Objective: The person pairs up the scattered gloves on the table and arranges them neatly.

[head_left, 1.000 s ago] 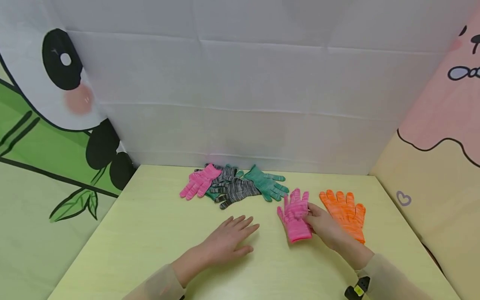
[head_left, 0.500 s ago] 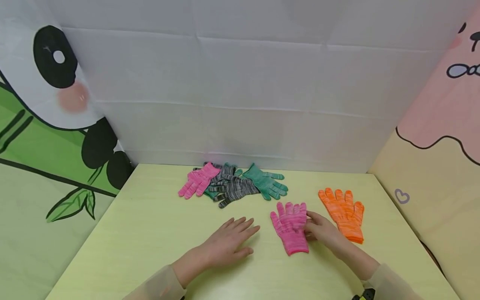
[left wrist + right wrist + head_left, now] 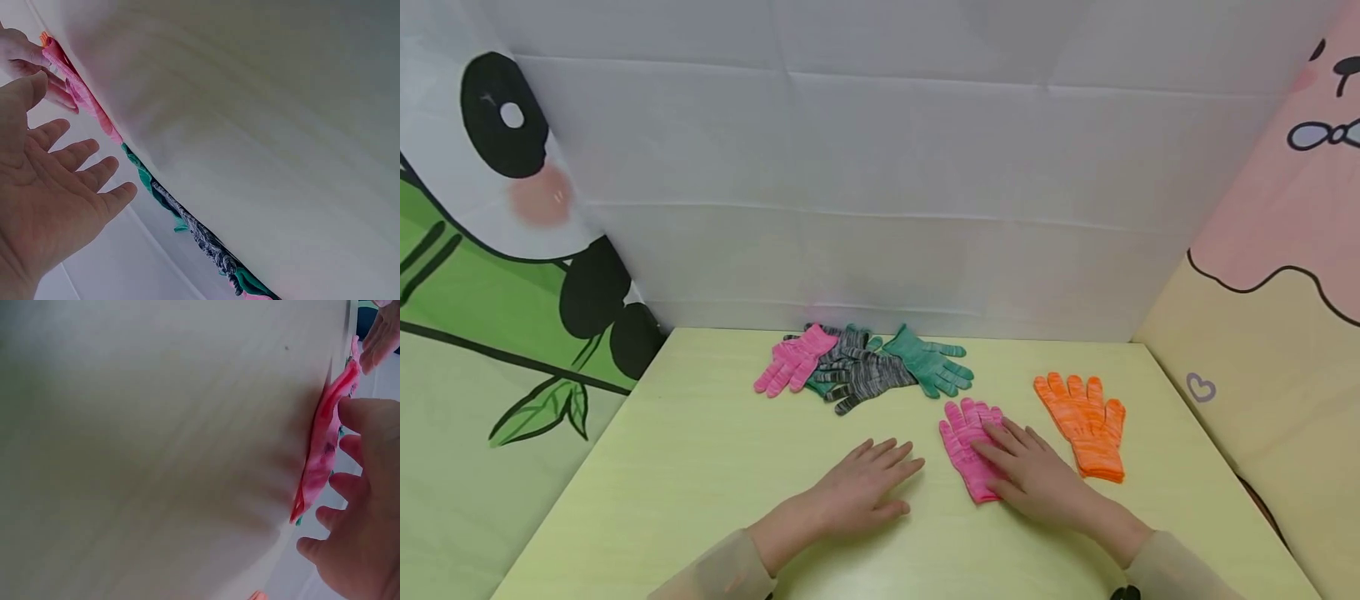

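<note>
A pink knit glove (image 3: 966, 442) lies on the table with its fingers pointing away from me. My right hand (image 3: 1037, 475) spreads over its right side, fingers extended and covering part of the palm and cuff. In the right wrist view the fingers of the right hand (image 3: 362, 494) are close over the pink glove (image 3: 322, 444). My left hand (image 3: 850, 492) is held palm down with spread fingers, left of the glove and holding nothing. The left wrist view shows this left hand (image 3: 62, 181) with its fingers loosely extended.
Toward the back lies a pile of gloves: a pink glove (image 3: 797, 358), grey-black striped gloves (image 3: 876, 379) and a green glove (image 3: 928, 362). An orange glove (image 3: 1086, 425) lies right of my right hand. A white backdrop (image 3: 880, 208) rises behind the table (image 3: 700, 467).
The pink glove has come down toward me and now lies flat. My right hand has let go of its edge and spread over it. The left hand has barely moved.
</note>
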Demonstrator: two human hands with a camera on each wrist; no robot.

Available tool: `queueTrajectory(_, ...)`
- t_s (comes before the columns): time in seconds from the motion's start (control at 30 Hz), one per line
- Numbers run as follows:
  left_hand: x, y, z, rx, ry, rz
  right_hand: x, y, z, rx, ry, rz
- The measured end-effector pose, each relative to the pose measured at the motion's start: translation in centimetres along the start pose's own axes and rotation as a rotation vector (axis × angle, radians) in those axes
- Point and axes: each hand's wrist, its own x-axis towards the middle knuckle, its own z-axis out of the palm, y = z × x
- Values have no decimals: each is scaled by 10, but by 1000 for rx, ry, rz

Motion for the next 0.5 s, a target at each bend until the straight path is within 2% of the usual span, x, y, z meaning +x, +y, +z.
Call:
queueTrajectory(0.17,1,4,-1,19,-17,2,-3,-6,4,3,-62,-3)
queueTrajectory(0.5,2,4,1,36,-26,-4,-4,-12,4,-10,-57,28)
